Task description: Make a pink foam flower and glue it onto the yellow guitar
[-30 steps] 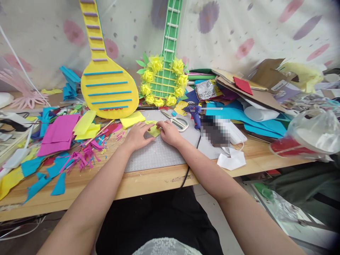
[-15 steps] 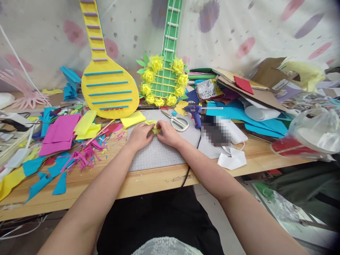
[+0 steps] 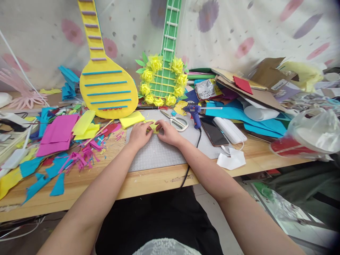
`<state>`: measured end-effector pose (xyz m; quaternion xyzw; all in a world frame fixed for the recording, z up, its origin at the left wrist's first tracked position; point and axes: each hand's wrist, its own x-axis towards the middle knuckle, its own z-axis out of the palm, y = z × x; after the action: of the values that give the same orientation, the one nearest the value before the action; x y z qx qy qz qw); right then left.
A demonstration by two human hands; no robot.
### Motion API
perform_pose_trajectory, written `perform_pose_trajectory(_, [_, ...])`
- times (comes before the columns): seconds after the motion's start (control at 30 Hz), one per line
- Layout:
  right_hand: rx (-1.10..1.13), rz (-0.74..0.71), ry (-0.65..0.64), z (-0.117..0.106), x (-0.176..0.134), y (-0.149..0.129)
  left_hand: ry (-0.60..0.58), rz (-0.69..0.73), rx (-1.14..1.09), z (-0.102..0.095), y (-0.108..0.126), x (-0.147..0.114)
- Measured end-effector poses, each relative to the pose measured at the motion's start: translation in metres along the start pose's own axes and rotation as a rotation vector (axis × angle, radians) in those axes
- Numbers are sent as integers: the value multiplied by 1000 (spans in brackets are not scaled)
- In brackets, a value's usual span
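Observation:
Between my hands is a small piece of yellow crepe paper (image 3: 153,126), held just above the grey cutting mat (image 3: 156,156). My left hand (image 3: 140,134) pinches its left side, and my right hand (image 3: 168,132) pinches the right side. Scissors (image 3: 179,123) lie just beyond my right hand. To their right is a blue glue gun (image 3: 195,115) with a black cord. Folded yellow paper (image 3: 132,119) rests by my left fingers. Behind stand a yellow cardboard lute shape (image 3: 107,88) and a green one (image 3: 165,76) ringed with yellow paper flowers.
Magenta paper (image 3: 58,134) and blue scraps (image 3: 57,184) litter the left of the wooden table (image 3: 106,187). On the right lie a phone (image 3: 214,131), a white power bank (image 3: 230,130), stacked card (image 3: 252,90) and a bagged red tub (image 3: 294,147).
The yellow paper looks flatter and more spread out between my fingertips. My hands stay in nearly the same place, and the view has shifted slightly.

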<state>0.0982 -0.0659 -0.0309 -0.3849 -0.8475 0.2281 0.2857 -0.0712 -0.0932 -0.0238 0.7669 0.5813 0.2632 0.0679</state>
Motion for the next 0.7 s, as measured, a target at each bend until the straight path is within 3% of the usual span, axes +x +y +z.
perform_pose_trajectory(0.23, [40,72,43,4,3,2,51,-190,-88,5,1,5])
perform_pose_trajectory(0.43, [-29,160,69,11,8,-3,58,-213,-72,5,3,7])
perform_pose_trajectory(0.7, [-11,140,58,9,7,-5,72,-204,-32,5,4,7])
